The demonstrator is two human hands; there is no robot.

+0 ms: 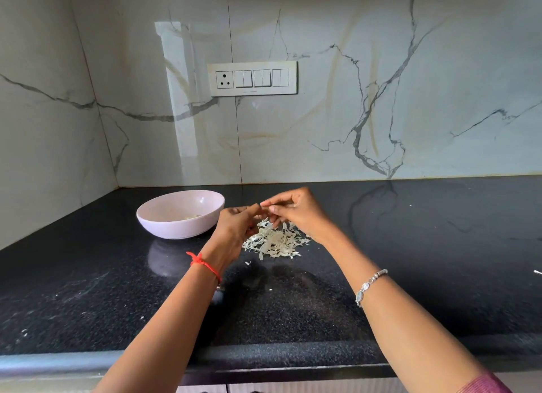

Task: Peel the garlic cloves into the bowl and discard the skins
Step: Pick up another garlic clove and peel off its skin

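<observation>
Head view here: both hands are up just above the black counter (410, 246), fingertips meeting. The left hand (234, 222) and right hand (296, 214) both have curled fingers pinching one small garlic clove (262, 206). It's mostly hidden between the fingers, so I honestly can't tell which way its long axis runs or how much skin is left on it. The thing that matters for the drop is that the pale bowl (176, 228) sits to the left of the hands, just beside the left hand, so that's the nearer one for tossing the clove in. The skin pile (275, 244) lies straight below the hands, so peel falls right onto it. Count: one bowl, one skin pile, one clove in hand, a few stray flakes. The peeled cloves (192, 216) in the bowl are too hidden by its rim to count.
</observation>
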